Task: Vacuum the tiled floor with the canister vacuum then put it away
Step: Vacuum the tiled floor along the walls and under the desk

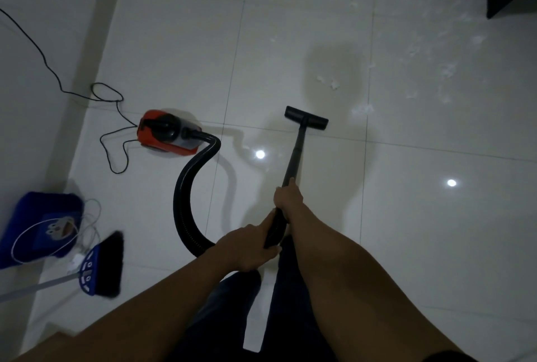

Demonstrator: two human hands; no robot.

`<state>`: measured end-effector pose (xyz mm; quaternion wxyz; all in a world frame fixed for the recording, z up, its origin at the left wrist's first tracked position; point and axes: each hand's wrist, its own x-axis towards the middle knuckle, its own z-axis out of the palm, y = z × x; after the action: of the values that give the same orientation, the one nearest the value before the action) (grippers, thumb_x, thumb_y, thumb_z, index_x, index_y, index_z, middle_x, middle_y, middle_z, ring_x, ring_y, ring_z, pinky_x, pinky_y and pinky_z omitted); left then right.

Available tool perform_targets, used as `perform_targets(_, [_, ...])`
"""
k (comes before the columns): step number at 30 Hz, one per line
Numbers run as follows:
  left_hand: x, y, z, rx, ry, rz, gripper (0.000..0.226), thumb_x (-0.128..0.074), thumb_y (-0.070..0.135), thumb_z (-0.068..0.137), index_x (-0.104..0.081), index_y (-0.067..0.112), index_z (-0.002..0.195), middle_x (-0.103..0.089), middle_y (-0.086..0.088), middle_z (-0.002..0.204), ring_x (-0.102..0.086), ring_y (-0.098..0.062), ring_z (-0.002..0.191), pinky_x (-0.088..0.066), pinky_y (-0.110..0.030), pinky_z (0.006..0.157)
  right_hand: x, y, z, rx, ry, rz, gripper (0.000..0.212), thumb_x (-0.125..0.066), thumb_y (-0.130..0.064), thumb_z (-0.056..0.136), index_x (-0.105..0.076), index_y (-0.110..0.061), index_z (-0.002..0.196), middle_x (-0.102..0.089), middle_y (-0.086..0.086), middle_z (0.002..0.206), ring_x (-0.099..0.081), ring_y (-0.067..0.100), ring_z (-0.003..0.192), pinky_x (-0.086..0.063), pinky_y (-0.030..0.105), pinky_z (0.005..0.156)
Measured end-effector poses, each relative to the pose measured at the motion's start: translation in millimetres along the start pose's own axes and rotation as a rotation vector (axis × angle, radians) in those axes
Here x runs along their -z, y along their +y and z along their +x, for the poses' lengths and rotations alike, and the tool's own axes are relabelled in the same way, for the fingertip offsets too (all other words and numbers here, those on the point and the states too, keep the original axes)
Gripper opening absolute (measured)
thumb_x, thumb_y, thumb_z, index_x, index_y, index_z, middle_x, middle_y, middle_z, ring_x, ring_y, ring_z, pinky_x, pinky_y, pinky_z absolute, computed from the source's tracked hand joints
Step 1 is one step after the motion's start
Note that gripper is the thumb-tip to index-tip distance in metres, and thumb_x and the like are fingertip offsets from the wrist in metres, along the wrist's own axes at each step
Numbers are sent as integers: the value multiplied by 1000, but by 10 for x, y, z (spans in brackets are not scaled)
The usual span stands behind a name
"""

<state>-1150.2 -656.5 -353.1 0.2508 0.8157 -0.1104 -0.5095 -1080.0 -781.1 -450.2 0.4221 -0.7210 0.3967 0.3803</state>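
With both hands on the wand (295,155), I've got the right hand (287,197) clenched further down it and the left hand (247,247) gripping the handle end where the hose (186,187) joins. Floor head (306,118) sits flat on the tile floor (421,216), just short of white scraps (363,109). Red canister (167,136) is off to the left, cord (52,71) trailing to the wall. Broom (107,264) lies lower left.

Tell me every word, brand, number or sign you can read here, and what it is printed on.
No text here can be read.
Broom head: a row of white marks on the blue plastic, too blurred to read.
Blue item by the wall: a cartoon face with googly eyes, no words visible.
Red canister vacuum: no label legible.
Floor nozzle: plain black, no marking visible.
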Motion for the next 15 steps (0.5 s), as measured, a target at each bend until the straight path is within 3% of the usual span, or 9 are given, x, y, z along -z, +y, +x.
perform_targets(4, [131,222,200,-8,41,178,85,-43,51,100,19,33,156,-69,-10,100,-66,-22,76,-58,-39,76,243,-157,225,-17,-19,57,71,-43,-20,103,-1,-31,158,-55,18,130,-58,23,87,-56,39,83])
perform_targets(8, [231,535,410,12,29,249,82,-39,50,102,19,29,155,-67,-12,100,-62,-22,74,-54,-37,73,501,-254,450,-31,-45,60,75,-44,-15,101,1,-34,158,-58,19,122,-64,31,98,-56,47,89])
perform_targets(10, [274,697,567,31,28,235,80,-38,50,102,18,30,156,-67,-13,102,-63,-24,78,-55,-39,76,671,-272,577,35,-69,58,70,-43,-13,99,-8,-27,158,-52,18,135,-62,20,89,-54,42,90])
perform_targets(12, [308,790,674,47,31,219,79,-37,50,102,18,31,156,-67,-14,104,-65,-26,82,-55,-40,79,816,-293,627,112,-66,117,61,-42,-12,98,-20,-23,154,-48,18,141,-46,5,72,-50,34,78])
perform_targets(14, [370,902,825,46,49,201,80,-38,51,102,18,32,156,-67,-13,103,-66,-25,81,-57,-41,78,982,-332,768,132,-57,135,58,-42,-12,99,-23,-22,153,-48,18,140,-38,2,67,-44,26,69])
perform_targets(15, [414,973,895,41,54,199,81,-39,52,101,17,32,156,-67,-12,101,-66,-25,79,-57,-42,77,1063,-359,851,129,-63,145,58,-42,-13,99,-23,-23,153,-47,17,141,-37,2,67,-45,27,72])
